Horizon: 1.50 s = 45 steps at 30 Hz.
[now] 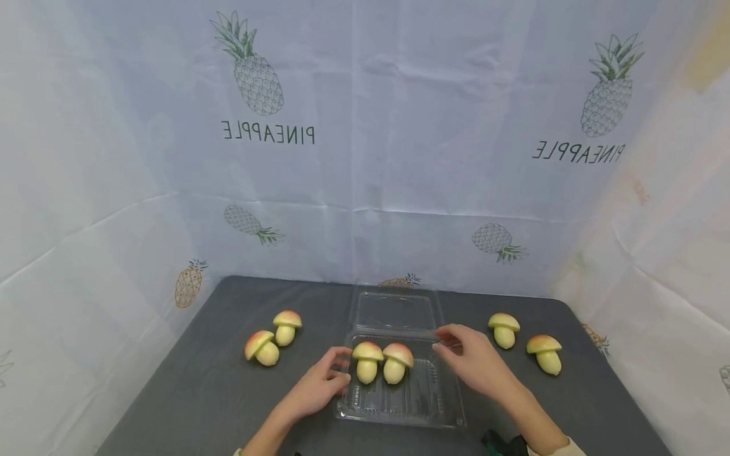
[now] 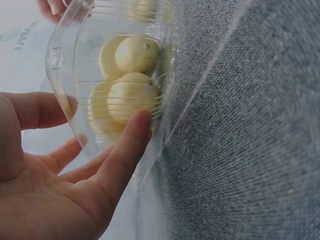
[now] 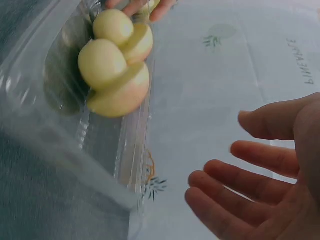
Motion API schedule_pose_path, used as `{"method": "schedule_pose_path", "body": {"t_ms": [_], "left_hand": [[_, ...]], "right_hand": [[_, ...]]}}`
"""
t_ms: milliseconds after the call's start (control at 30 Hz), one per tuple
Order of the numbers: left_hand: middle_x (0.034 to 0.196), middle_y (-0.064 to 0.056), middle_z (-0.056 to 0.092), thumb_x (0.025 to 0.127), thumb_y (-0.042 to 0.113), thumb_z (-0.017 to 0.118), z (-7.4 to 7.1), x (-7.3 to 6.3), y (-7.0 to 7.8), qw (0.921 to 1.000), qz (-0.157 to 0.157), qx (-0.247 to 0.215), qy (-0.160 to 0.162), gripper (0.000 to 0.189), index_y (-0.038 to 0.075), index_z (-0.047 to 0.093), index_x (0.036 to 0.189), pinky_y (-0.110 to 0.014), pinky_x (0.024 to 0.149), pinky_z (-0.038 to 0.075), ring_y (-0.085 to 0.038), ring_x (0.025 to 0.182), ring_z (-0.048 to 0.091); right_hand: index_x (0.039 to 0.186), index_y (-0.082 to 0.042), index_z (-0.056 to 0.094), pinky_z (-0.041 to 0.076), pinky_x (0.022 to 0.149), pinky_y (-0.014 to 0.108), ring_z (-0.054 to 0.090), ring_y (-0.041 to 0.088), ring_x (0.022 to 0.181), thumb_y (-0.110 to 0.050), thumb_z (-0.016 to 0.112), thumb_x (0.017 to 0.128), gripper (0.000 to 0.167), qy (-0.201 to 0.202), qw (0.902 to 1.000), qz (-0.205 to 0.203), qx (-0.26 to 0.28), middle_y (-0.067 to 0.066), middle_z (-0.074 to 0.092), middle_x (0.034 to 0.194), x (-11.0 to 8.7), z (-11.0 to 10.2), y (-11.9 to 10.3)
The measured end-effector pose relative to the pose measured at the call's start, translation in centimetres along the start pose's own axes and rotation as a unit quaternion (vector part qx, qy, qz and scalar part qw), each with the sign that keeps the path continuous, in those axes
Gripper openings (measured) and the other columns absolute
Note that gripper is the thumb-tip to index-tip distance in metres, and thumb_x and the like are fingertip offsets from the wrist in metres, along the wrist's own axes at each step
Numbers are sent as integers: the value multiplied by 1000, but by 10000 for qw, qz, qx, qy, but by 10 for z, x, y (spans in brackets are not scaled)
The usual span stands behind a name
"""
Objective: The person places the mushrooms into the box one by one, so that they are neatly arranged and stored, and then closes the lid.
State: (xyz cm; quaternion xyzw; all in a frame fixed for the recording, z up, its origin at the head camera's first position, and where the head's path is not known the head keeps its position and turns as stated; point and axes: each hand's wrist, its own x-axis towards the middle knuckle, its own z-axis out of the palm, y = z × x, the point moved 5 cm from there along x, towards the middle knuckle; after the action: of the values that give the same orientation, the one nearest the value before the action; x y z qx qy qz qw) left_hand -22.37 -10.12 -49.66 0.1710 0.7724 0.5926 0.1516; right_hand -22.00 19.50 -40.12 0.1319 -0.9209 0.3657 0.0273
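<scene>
A clear plastic clamshell box [image 1: 393, 405] lies on the dark table with its lid [image 1: 396, 310] folded back. Two yellow mushroom-shaped pieces with red-tinged caps, a left one [image 1: 367, 364] and a right one [image 1: 396, 364], sit side by side in the left half of its base. My left hand [image 1: 322, 383] is at the box's left wall, loosely bent fingers right at the plastic in the left wrist view. Over the box's right edge hovers my right hand [image 1: 476, 361]; the right wrist view shows its spread fingers [image 3: 245, 180] apart from the box, holding nothing.
Two more mushroom-shaped pieces [image 1: 286, 326] [image 1: 262, 348] lie left of the box, and two others [image 1: 504, 329] [image 1: 544, 353] to its right. A dark object [image 1: 504, 443] is at the front edge by my right forearm. Pineapple-print cloth [image 1: 353, 164] hangs around the table.
</scene>
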Motion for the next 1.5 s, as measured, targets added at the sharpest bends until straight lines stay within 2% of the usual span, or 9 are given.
{"method": "schedule_pose_path", "body": {"t_ms": [233, 500, 700, 833, 1000, 1167, 1500], "left_hand": [[134, -29, 53, 103, 10, 56, 0, 1, 2, 10000, 30, 29, 2, 47, 4, 40, 147, -41, 82, 61, -39, 111, 65], [135, -30, 52, 103, 10, 55, 0, -1, 2, 10000, -23, -6, -13, 47, 3, 39, 147, -41, 81, 61, -39, 111, 65], [134, -30, 52, 103, 10, 56, 1, 0, 0, 10000, -29, -10, -4, 47, 4, 40, 147, -41, 81, 61, -39, 111, 65], [134, -30, 53, 103, 10, 56, 2, 0, -1, 10000, -30, -26, 12, 47, 4, 41, 146, -40, 81, 61, -39, 112, 65], [134, -30, 52, 102, 9, 56, 1, 0, 1, 10000, -9, 29, 50, 47, 3, 40, 146, -39, 80, 61, -39, 111, 65], [135, -30, 52, 103, 10, 56, 1, -1, 1, 10000, -2, 31, 18, 47, 4, 40, 147, -40, 80, 61, -38, 110, 65], [135, -30, 52, 103, 10, 55, 1, 1, -1, 10000, 5, 22, 15, 47, 4, 39, 147, -39, 80, 61, -38, 111, 65]], "right_hand": [[118, -10, 70, 58, 87, 38, 67, 20, 103, -31, 67, 100, 27, 384, 9978, -346, -420, 1, 69, 112, -6, -19, 8], [114, -9, 71, 59, 82, 42, 69, 23, 98, -18, 72, 96, 20, 801, 9902, -621, -962, 0, 70, 106, -10, -38, 26], [111, -8, 72, 60, 81, 44, 69, 26, 96, -15, 73, 95, 18, 944, 9874, -739, -1033, 0, 70, 104, -13, -55, 44], [114, -7, 70, 58, 84, 48, 67, 31, 102, -16, 72, 96, 20, 892, 9893, -557, -1016, 6, 70, 110, -14, -65, 61], [120, 1, 67, 57, 80, 52, 66, 38, 102, -17, 71, 97, 29, 851, 9891, -319, -1160, 18, 67, 116, -16, -79, 82], [120, 4, 67, 56, 76, 53, 64, 42, 102, -16, 69, 98, 30, 951, 9858, -293, -1352, 21, 66, 116, -21, -92, 100], [123, 3, 65, 52, 82, 61, 61, 49, 108, -28, 62, 103, 37, 908, 9852, 197, -1442, 27, 64, 120, -26, -104, 143]]}}
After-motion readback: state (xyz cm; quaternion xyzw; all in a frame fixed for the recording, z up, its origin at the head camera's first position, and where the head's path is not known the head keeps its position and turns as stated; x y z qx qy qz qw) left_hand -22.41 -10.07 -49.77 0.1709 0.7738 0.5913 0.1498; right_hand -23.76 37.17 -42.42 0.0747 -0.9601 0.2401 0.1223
